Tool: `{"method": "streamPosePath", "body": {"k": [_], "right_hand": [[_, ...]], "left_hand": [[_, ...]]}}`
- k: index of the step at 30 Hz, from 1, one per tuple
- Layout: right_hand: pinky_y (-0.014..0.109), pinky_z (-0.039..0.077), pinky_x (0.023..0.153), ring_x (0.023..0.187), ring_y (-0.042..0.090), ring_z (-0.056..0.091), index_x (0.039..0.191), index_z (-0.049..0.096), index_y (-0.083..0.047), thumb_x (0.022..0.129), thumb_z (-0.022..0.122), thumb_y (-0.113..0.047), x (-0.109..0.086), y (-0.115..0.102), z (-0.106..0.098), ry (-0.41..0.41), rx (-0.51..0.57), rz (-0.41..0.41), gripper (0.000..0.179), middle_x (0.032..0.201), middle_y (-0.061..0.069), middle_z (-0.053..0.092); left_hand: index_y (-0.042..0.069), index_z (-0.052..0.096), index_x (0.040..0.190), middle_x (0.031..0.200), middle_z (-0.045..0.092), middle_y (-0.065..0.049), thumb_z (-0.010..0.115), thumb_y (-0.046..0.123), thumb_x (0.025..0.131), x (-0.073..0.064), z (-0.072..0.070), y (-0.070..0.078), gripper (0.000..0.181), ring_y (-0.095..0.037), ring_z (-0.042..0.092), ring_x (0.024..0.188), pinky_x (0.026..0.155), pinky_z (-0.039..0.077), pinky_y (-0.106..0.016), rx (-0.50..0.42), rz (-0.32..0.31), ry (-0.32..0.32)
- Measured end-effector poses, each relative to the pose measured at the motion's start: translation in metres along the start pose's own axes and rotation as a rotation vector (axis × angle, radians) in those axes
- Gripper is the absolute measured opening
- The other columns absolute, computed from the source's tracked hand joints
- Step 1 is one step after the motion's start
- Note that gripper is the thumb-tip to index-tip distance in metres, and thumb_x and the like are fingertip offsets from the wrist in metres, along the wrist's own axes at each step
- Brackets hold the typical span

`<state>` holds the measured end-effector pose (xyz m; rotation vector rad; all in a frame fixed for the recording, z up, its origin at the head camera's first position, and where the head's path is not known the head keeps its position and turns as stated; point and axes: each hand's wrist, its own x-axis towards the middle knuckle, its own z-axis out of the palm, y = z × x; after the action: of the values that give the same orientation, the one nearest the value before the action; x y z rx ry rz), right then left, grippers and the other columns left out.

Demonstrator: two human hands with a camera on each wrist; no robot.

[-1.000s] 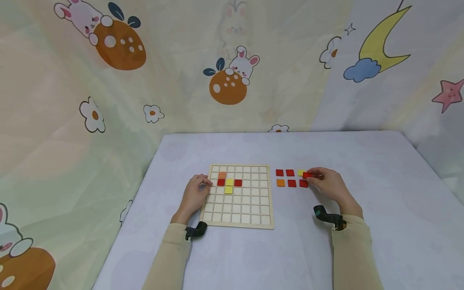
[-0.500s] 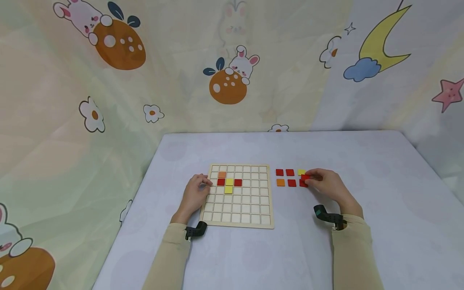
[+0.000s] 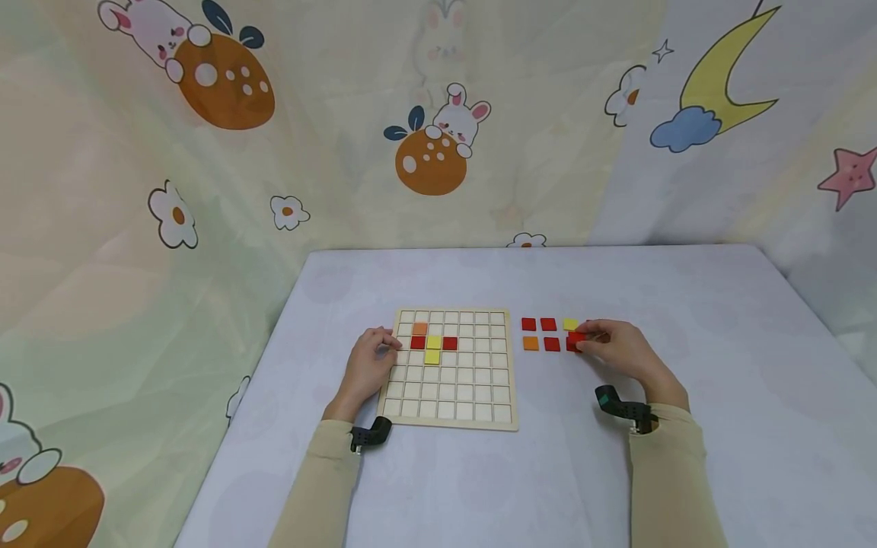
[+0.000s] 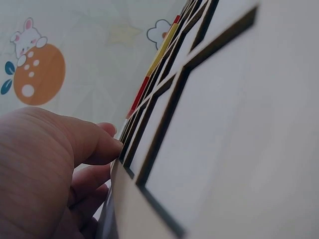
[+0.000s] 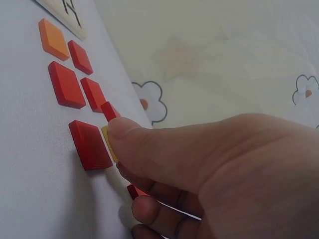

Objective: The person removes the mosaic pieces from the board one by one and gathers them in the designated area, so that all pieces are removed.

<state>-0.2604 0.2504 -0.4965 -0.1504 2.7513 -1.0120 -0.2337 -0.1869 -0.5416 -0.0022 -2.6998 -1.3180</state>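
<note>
A square wooden grid board (image 3: 448, 392) lies on the table. Its upper left cells hold an orange tile (image 3: 419, 329), two red tiles and two yellow tiles. My left hand (image 3: 366, 367) holds the board's left edge; in the left wrist view the thumb (image 4: 102, 147) touches the rim, with fingers beside it. Right of the board, my right hand (image 3: 620, 346) pinches a red tile (image 5: 109, 110) by thumb and fingers, above a row of tiles. Below it lie a dark red tile (image 5: 91, 145) and a yellow tile (image 3: 570, 324), partly hidden by the thumb in the wrist view.
Beside the board lie more red tiles (image 3: 528, 324) and an orange tile (image 3: 530, 344) in two rows. Another red tile (image 5: 135, 191) shows behind the right fingers. The white-covered table (image 3: 521, 487) meets a printed cloth backdrop (image 3: 342, 137).
The pinched red tile has shifted slightly down and left, then stayed over the lower right tile. A red tile now peeks out behind the right hand. My left hand stays put.
</note>
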Motion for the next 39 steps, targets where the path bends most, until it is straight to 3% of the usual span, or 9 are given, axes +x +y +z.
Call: {"method": "streamPosePath", "body": {"k": [29,39], "right_hand": [[0.046,0.048,0.085,0.100,0.032,0.055,0.123,0.062,-0.003,0.092,0.066,-0.021,0.0009,0.0007,0.0007,0.003,-0.023,-0.006,0.036,0.114,0.018,0.063],[0.042,0.047,0.082,0.099,0.032,0.053,0.123,0.062,-0.003,0.090,0.069,-0.022,0.0009,-0.0004,0.0019,-0.007,-0.034,0.003,0.038,0.114,0.019,0.062]], "left_hand": [[0.013,0.066,0.091,0.128,0.056,-0.007,0.061,0.007,0.091,0.0006,0.0007,-0.0001,0.008,-0.028,0.039,0.137,0.115,0.027,-0.050,0.001,-0.009,0.002],[0.013,0.066,0.091,0.129,0.055,-0.006,0.061,0.008,0.091,-0.0001,-0.0006,0.0011,0.007,-0.027,0.038,0.137,0.115,0.027,-0.049,0.012,-0.022,-0.003]]}}
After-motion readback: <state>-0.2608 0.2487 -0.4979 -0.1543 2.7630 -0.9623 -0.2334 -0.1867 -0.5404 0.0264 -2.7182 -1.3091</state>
